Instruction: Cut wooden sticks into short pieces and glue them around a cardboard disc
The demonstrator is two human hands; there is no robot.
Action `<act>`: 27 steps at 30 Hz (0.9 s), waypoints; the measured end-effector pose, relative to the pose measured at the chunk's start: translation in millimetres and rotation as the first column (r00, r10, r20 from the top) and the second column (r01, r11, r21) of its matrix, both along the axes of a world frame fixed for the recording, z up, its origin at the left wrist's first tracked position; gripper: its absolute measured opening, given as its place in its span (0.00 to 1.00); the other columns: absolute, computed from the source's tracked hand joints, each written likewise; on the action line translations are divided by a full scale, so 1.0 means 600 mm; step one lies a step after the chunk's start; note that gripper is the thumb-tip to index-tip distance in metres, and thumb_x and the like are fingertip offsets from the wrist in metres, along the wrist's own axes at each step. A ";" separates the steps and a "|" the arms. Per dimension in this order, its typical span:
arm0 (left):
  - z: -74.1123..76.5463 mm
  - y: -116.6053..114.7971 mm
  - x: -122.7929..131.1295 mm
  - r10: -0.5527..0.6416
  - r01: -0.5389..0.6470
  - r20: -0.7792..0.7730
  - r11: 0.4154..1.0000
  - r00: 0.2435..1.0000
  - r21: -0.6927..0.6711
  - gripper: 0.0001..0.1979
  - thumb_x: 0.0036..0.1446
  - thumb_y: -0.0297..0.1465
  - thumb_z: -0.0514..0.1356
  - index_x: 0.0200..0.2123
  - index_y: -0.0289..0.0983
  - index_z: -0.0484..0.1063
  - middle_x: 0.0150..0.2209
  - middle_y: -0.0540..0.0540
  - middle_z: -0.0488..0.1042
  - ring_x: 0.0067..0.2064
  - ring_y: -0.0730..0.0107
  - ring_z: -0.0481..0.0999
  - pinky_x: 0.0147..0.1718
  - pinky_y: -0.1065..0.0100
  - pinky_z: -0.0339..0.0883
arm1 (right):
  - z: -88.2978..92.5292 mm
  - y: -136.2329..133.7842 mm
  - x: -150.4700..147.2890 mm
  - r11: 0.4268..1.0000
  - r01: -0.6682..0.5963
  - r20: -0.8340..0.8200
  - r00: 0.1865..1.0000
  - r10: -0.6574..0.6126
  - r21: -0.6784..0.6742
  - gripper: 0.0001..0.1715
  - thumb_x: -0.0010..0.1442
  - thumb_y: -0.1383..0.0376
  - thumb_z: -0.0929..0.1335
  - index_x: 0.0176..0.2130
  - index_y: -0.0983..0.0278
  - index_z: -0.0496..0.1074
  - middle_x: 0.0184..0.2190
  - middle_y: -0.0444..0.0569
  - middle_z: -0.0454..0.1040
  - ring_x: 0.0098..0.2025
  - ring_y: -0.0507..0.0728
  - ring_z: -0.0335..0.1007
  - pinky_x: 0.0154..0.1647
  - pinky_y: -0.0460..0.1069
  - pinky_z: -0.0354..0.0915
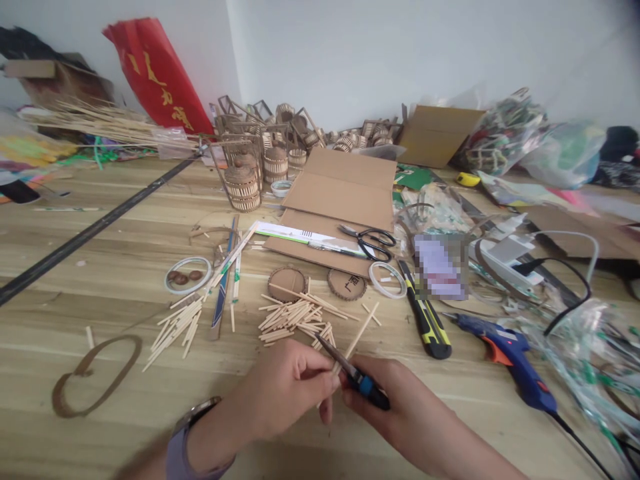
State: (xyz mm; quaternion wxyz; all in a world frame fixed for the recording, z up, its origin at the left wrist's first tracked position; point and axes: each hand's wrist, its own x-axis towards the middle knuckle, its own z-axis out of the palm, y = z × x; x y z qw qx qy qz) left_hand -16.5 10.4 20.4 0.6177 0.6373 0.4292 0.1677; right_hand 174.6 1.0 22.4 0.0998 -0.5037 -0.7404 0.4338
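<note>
My left hand, with a watch on its wrist, is closed, thumb and fingertips pinching a thin wooden stick that slants up and away. My right hand is closed round the black-and-blue handle of a pointed dark-bladed tool. I cannot make out whether it is a knife or snips. The blade crosses the stick close to my left fingertips. Just beyond lies a heap of short wooden sticks, partly over a round cardboard disc. Another pile of sticks is left of it.
A yellow-black utility knife and a blue glue gun with its cord lie to the right. Black-handled scissors rest on cardboard. Small stick-built buckets stand behind. A brown strip loop lies at left.
</note>
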 end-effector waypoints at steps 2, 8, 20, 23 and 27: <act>0.000 -0.001 0.001 0.008 -0.008 -0.005 1.000 1.000 0.000 0.19 0.59 0.36 0.52 0.19 0.36 0.70 0.19 0.50 0.69 0.23 0.72 0.64 0.24 0.70 0.53 | -0.003 0.000 0.000 1.000 -0.003 0.005 1.000 0.003 -0.006 0.04 0.57 0.68 0.65 0.32 0.63 0.70 0.28 0.43 0.72 0.30 0.53 0.63 0.32 0.45 0.58; 0.002 -0.002 0.002 0.042 -0.037 -0.083 0.997 0.996 0.062 0.15 0.58 0.33 0.51 0.22 0.36 0.70 0.23 0.49 0.75 0.26 0.70 0.70 0.27 0.71 0.58 | 0.000 0.008 0.002 1.000 -0.019 -0.028 0.999 0.018 -0.024 0.05 0.58 0.67 0.65 0.32 0.64 0.71 0.28 0.42 0.71 0.30 0.52 0.62 0.32 0.45 0.57; -0.005 -0.002 0.013 0.063 -0.041 0.131 0.985 0.989 -0.166 0.15 0.58 0.42 0.50 0.28 0.38 0.65 0.17 0.54 0.68 0.24 0.71 0.71 0.28 0.71 0.62 | 0.013 0.011 0.017 0.961 -0.064 -0.195 0.981 0.011 -0.269 0.05 0.57 0.63 0.65 0.34 0.63 0.69 0.26 0.40 0.63 0.29 0.51 0.57 0.30 0.44 0.57; -0.007 -0.003 0.013 0.068 -0.045 0.136 0.985 0.988 -0.169 0.15 0.58 0.43 0.51 0.29 0.38 0.66 0.18 0.54 0.68 0.23 0.71 0.71 0.27 0.71 0.62 | 0.013 0.011 0.016 0.965 -0.065 -0.189 0.982 0.016 -0.254 0.05 0.58 0.64 0.65 0.34 0.63 0.69 0.27 0.40 0.63 0.30 0.51 0.57 0.30 0.44 0.56; -0.009 -0.006 0.011 0.060 -0.038 0.138 0.987 0.989 -0.158 0.15 0.59 0.42 0.51 0.28 0.37 0.65 0.18 0.54 0.67 0.22 0.72 0.71 0.26 0.73 0.62 | 0.014 0.008 0.011 0.985 -0.049 -0.153 0.988 0.024 -0.166 0.03 0.57 0.68 0.64 0.33 0.63 0.68 0.28 0.41 0.65 0.31 0.52 0.59 0.32 0.45 0.57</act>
